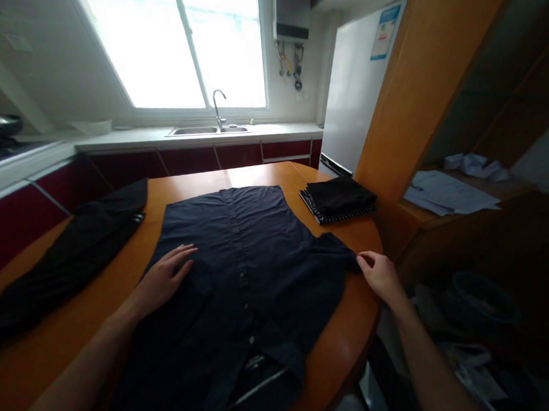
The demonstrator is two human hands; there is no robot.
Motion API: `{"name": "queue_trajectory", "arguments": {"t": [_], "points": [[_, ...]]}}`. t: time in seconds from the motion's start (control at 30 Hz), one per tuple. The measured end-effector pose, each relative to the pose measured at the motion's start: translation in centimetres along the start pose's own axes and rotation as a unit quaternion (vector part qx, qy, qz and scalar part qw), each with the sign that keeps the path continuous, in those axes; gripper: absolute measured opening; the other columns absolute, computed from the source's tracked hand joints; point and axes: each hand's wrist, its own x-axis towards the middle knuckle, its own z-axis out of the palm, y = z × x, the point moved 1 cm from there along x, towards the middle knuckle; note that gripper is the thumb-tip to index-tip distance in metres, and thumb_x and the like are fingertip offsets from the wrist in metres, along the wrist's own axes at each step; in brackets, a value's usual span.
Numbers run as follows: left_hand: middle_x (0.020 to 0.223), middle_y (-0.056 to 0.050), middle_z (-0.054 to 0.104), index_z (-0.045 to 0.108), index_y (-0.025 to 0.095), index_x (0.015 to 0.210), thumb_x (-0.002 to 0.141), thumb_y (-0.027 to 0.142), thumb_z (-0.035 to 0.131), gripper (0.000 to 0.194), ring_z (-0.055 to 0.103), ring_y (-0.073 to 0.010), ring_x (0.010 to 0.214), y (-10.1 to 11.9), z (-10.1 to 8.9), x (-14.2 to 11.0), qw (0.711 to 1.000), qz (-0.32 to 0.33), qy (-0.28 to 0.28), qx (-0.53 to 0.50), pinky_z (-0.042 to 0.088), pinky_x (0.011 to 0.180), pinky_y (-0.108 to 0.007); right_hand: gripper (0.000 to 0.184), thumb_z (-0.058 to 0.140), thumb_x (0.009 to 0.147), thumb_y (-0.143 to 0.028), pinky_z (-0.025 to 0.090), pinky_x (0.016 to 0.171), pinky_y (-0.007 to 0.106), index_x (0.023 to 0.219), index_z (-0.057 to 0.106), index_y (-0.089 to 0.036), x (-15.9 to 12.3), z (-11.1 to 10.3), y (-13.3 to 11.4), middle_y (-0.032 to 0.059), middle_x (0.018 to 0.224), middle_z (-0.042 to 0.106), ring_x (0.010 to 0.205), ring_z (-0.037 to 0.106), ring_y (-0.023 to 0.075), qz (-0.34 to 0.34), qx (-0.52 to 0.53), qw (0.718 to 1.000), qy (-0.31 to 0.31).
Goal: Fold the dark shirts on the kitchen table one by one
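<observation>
A dark navy button-front shirt (268, 250) lies spread on the wooden table (347, 352), its collar toward me and its hem at the far side. My left hand (168, 271) rests flat on the shirt's left part, fingers stretched out and apart from any grip. At the right, my right hand (379, 273) pinches the end of the shirt's right sleeve between thumb and fingers, near the table edge. Several small buttons run down the middle of the shirt. Inside the collar some pale markings show.
Folded dark clothes (338, 199) are stacked at the table's far right. Another black garment (69, 253) lies along the left. Beyond stand a counter with a sink (195, 130), a fridge (360, 91) and a wooden post (417, 86). Papers (449, 192) lie on a right-hand shelf.
</observation>
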Motion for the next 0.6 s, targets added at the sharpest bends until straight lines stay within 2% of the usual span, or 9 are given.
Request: {"name": "queue_trajectory", "arguments": {"t": [0.13, 0.3, 0.47, 0.6], "points": [[0.143, -0.008, 0.057, 0.062, 0.021, 0.128, 0.096, 0.063, 0.037, 0.059, 0.051, -0.0266, 0.133, 2.2, -0.6, -0.2, 1.0, 0.019, 0.009, -0.011, 0.035, 0.116, -0.043, 0.024, 0.059, 0.084, -0.035, 0.049, 0.076, 0.034, 0.094, 0.071, -0.018, -0.6, 0.3, -0.2, 0.012, 0.093, 0.072, 0.084, 0.067, 0.0251, -0.016, -0.04, 0.999, -0.019], [0.141, -0.006, 0.059, 0.064, 0.023, 0.124, 0.096, 0.06, 0.04, 0.053, 0.054, -0.0254, 0.13, 3.8, -0.8, -0.4, 0.999, 0.031, 0.013, -0.026, 0.038, 0.115, -0.042, 0.01, 0.059, 0.081, -0.03, 0.045, 0.072, 0.033, 0.079, 0.062, -0.021, -0.2, 0.6, -0.3, 0.0085, 0.085, 0.068, 0.08, 0.064, 0.0236, -0.034, -0.079, 0.996, -0.003], [0.138, -0.005, 0.06, 0.065, 0.024, 0.123, 0.096, 0.058, 0.042, 0.049, 0.056, -0.025, 0.128, 4.3, -0.7, -0.3, 0.998, 0.041, 0.018, -0.042, 0.038, 0.115, -0.042, 0.011, 0.056, 0.079, -0.032, 0.043, 0.064, 0.031, 0.075, 0.058, -0.022, 1.7, 0.0, -0.7, 0.0047, 0.073, 0.066, 0.067, 0.062, 0.0209, -0.012, 0.004, 1.0, 0.012], [0.138, -0.006, 0.061, 0.065, 0.024, 0.124, 0.096, 0.053, 0.044, 0.045, 0.056, -0.0245, 0.128, 4.3, -0.4, -0.2, 0.997, 0.055, 0.014, -0.051, 0.039, 0.114, -0.041, 0.011, 0.059, 0.078, -0.031, 0.048, 0.068, 0.033, 0.08, 0.06, -0.02, 3.4, -0.8, -3.9, 0.0069, 0.078, 0.068, 0.071, 0.063, 0.0223, -0.045, 0.074, 0.993, 0.074]]}}
